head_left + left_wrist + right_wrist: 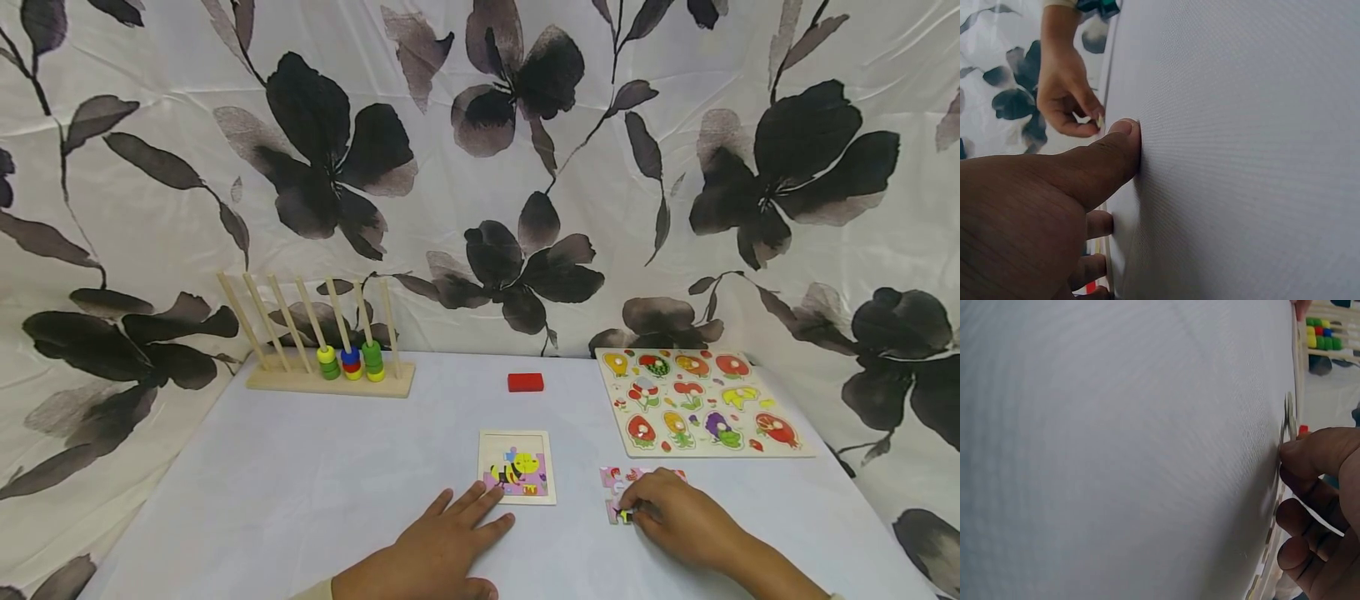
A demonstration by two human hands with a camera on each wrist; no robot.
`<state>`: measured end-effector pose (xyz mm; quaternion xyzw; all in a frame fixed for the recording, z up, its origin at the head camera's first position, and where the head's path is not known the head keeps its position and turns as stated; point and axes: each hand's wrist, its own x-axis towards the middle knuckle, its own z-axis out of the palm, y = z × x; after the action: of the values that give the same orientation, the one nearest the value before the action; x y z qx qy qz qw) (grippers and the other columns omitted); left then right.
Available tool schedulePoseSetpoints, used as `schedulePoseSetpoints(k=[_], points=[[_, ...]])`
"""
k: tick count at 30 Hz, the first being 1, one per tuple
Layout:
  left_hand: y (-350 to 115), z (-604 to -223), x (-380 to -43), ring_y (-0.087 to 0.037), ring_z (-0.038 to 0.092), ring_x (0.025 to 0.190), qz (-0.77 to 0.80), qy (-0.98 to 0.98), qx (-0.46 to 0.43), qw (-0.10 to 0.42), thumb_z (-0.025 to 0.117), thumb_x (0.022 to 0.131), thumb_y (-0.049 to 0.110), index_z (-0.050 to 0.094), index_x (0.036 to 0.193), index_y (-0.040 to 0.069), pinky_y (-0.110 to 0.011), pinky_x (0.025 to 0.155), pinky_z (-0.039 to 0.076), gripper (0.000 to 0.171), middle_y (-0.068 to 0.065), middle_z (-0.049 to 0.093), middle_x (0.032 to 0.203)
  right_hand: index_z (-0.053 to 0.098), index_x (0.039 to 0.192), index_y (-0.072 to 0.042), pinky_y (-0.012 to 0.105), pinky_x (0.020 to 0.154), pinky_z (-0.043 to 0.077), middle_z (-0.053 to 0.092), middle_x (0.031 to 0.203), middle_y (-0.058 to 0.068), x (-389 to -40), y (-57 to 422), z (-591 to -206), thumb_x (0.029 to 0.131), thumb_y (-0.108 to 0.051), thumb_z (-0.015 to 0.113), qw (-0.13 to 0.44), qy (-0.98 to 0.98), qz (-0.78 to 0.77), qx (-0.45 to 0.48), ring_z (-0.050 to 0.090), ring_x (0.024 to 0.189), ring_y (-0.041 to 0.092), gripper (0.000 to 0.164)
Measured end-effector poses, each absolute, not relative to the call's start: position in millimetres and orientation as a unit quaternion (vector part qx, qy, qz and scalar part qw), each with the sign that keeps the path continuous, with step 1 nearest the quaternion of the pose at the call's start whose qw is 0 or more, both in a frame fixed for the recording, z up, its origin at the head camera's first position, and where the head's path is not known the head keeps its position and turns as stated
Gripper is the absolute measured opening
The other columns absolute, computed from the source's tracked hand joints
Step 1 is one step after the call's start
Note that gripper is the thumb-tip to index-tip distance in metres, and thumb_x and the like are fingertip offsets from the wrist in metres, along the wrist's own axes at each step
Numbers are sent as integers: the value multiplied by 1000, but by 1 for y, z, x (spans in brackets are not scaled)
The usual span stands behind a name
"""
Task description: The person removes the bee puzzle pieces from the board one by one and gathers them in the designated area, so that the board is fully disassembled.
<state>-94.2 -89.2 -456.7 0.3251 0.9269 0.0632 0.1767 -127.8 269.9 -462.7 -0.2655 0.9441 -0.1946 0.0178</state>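
My left hand (pixel 438 542) lies with its fingers spread, its fingertips at the lower left edge of a small square puzzle board (pixel 551 467). Inside the board are fitted pieces of a yellow bee picture (pixel 525 467) on pink. To the right, my right hand (pixel 686 517) pinches a jigsaw piece (pixel 619 512) between thumb and fingers; in the right wrist view this piece (pixel 1289 412) shows edge-on at the thumb tip. Several pink loose pieces (pixel 611 477) lie just beyond that hand, partly hidden by it.
A wooden bead-counting rack (pixel 330 387) with upright pegs and coloured beads stands at the back left. Near the table's back edge sits a red block (pixel 525 382). A fruit peg board (pixel 705 404) lies at the right. Flowered cloth (pixel 420 167) hangs behind the white table (pixel 300 467).
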Motion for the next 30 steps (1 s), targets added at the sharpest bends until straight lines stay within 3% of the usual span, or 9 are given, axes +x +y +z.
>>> schedulePoseSetpoints(k=[18, 30], points=[[-89, -458, -95, -23, 18, 155, 60, 927, 325, 177, 69, 86, 65, 43, 157, 32, -60, 116, 29, 82, 2, 24, 168, 73, 92, -32, 38, 86, 54, 61, 95, -26, -129, 269, -458, 85, -9, 80, 23, 942, -177, -284, 59, 99, 7, 26], [-89, -458, -96, -22, 17, 155, 64, 927, 317, 189, 69, 86, 65, 42, 157, 34, -59, 117, 27, 82, 3, 23, 168, 73, 96, -30, 35, 85, 55, 60, 97, -25, -137, 261, -443, 87, -13, 80, 34, 948, -162, -272, 57, 98, 5, 20]])
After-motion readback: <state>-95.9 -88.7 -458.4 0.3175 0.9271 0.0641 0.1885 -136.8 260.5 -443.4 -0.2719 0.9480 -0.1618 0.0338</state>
